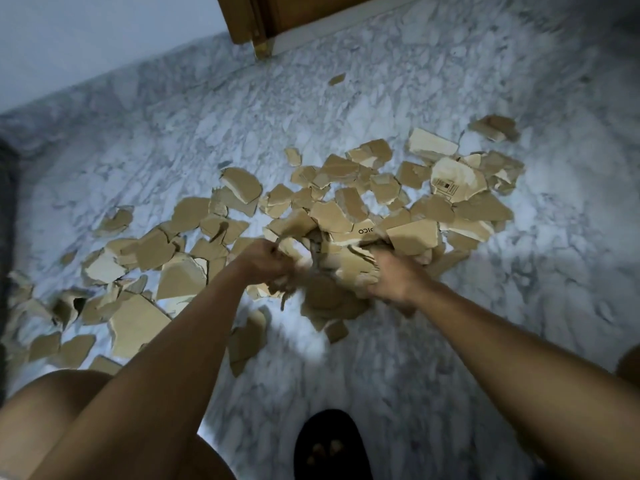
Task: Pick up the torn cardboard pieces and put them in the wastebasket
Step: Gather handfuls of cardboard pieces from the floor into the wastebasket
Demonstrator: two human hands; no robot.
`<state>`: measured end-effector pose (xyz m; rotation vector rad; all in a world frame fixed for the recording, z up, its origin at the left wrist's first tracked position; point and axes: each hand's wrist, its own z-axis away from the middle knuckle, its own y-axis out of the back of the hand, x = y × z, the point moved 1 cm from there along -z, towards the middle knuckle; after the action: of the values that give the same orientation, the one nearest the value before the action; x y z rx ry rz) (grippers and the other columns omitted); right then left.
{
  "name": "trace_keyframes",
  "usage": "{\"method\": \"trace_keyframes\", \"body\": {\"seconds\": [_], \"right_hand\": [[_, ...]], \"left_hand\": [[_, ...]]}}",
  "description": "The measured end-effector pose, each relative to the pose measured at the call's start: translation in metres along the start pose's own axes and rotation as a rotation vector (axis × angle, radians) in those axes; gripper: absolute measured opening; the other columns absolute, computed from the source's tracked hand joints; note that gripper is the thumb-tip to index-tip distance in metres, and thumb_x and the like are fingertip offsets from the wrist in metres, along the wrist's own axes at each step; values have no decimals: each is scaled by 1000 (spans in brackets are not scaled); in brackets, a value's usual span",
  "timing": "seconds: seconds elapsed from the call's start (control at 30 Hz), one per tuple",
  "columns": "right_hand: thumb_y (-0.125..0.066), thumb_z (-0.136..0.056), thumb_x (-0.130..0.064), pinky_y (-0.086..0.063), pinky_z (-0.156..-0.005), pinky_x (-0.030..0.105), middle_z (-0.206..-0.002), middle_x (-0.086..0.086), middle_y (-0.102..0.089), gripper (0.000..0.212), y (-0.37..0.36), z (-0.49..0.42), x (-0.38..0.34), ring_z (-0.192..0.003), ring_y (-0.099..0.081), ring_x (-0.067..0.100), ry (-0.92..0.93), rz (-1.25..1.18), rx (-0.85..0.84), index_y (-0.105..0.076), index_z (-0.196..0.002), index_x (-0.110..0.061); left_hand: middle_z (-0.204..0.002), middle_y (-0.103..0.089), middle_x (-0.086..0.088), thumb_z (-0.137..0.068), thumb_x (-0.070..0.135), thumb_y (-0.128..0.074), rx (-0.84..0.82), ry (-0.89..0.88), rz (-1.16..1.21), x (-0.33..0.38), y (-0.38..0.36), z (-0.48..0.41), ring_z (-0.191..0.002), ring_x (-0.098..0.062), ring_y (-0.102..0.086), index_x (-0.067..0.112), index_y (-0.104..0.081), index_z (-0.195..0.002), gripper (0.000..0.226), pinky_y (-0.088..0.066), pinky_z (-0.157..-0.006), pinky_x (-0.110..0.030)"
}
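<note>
Down on the marble floor (450, 341), your left hand (266, 261) and right hand (391, 278) close around a loose bundle of cardboard pieces (332, 271) — scraps may slip out between them, and no wastebasket is in view.

1. The floor (433, 393) is white marble with grey veining, filling most of the view.
2. A plain pale wall (86, 39) runs along the upper left, meeting the floor in a slanting line.
3. A brown wooden door (311, 12) stands at the top centre, its frame (242, 22) beside the wall.
4. A small brass fitting (262, 50) shows at the foot of the frame, touching the floor.
5. A dark edge (7, 209) lines the left border; what it belongs to cannot be told.
6. Light is dim and bluish, brightest on the floor near the middle.
</note>
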<state>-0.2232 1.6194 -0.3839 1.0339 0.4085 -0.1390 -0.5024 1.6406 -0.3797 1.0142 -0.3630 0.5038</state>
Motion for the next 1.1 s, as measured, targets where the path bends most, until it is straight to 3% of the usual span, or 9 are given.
{"method": "trace_keyframes", "body": {"seconds": [0.1,0.3,0.4,0.5,0.63,0.73,0.87,1.0,1.1], "right_hand": [[-69,-74,-59,-53,-74,31,-115,8,-67,64,19,10,35,-91,-66,27,-69,162,-48,-55,-125,-24],[-60,-68,-67,-51,-84,36,-123,4,-66,89,-29,27,67,-111,-63,29,-63,79,37,-35,-147,-34],[-49,-56,-77,-47,-85,36,-115,1,-69,85,-33,28,71,-109,-63,26,-73,39,52,-56,-128,-32],[-61,-49,-74,-52,-82,35,-109,1,-71,79,-20,23,78,-99,-66,23,-99,-61,-37,-64,-114,-28],[-89,-54,-41,-62,-69,38,-91,-1,-74,56,-4,16,78,-76,-71,15,-112,-407,-65,-65,-101,-23],[-91,-55,-42,-60,-74,37,-92,-3,-72,59,2,13,55,-81,-69,15,-16,-316,-149,-64,-104,-26],[-84,-71,-22,-62,-67,39,-87,3,-74,24,-35,10,8,-75,-72,22,76,-227,-407,-69,-90,-22],[-80,-66,-32,-50,-71,29,-105,0,-71,42,-81,9,-25,-91,-67,24,282,61,-200,-67,-105,-25],[-78,-67,-27,-47,-68,31,-108,6,-70,50,-90,9,-35,-94,-67,29,345,117,-103,-64,-115,-21]], "left_hand": [[-89,-68,-5,-82,27,-74,-234,-42,-238,15,-38,0,-82,-20,-62,9,-70,-97,24,-46,-72,-26],[-147,-33,-11,-78,46,-70,-140,-35,-465,25,-103,-8,-133,-37,-35,25,-41,-143,74,-37,-109,-51],[-151,-26,-9,-78,46,-72,-65,-26,-531,30,-105,-7,-137,-36,-28,32,-24,-150,88,-30,-111,-58],[-146,-33,-14,-79,48,-72,-40,-25,-524,39,-94,-9,-133,-36,-35,20,-28,-150,88,-37,-107,-50],[-118,-61,-9,-78,32,-78,16,-42,-118,43,-72,-9,-108,-27,-58,11,-44,-139,73,-46,-85,-30],[-112,-65,-6,-77,23,-82,72,11,122,39,-48,-7,-104,-23,-61,11,-45,-133,68,-49,-87,-32],[-95,-72,-8,-69,28,-88,81,103,109,17,-23,-7,-88,-22,-67,8,-66,-107,49,-50,-73,-29],[-91,-74,-7,-60,41,-89,89,147,23,-3,-18,3,-85,-22,-70,15,-72,-97,48,-58,-79,-36],[-94,-73,-7,-62,39,-88,53,201,-48,-6,-21,9,-87,-21,-67,14,-70,-100,49,-52,-73,-28]]}}
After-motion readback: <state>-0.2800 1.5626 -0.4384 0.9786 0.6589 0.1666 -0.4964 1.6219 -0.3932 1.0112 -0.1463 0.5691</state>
